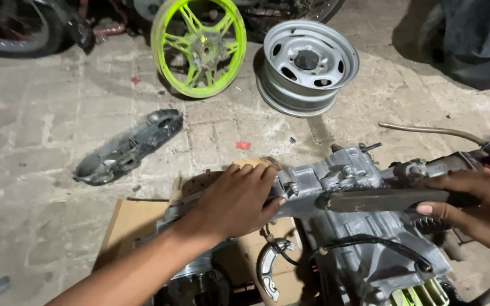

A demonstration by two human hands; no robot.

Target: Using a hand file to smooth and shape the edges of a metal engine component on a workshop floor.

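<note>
Pressed flat, the left hand [239, 198] lies palm down with fingers spread on the left end of a grey metal engine casing [347, 187], holding nothing, only bearing down on it. At the right, the right hand [483, 209] is curled around a long dark flat tool [387, 199], thumb beneath and fingers over its far edge, though the fingers themselves are mostly hidden.

That tool lies nearly level across the top of the casing, its long axis running left to right. Its free end points toward the left hand and stops just short of those fingertips, so the two hands sit at opposite ends of the same line, the right one at the handle end. A black cable [370, 246] loops across the near face of the casing.

Beneath the casing is a sheet of brown cardboard [129, 224], spread on a paved stone floor [35, 130]. Farther off to the left lies a dark, oily cover plate [129, 147]. Beyond it, well apart from the hands, a bright green spoked wheel [198, 45] stands upright, and just beside it to the right a silver steel wheel rim [307, 65] leans on the ground. A thin bent metal rod [432, 131] lies at the far right.
</note>
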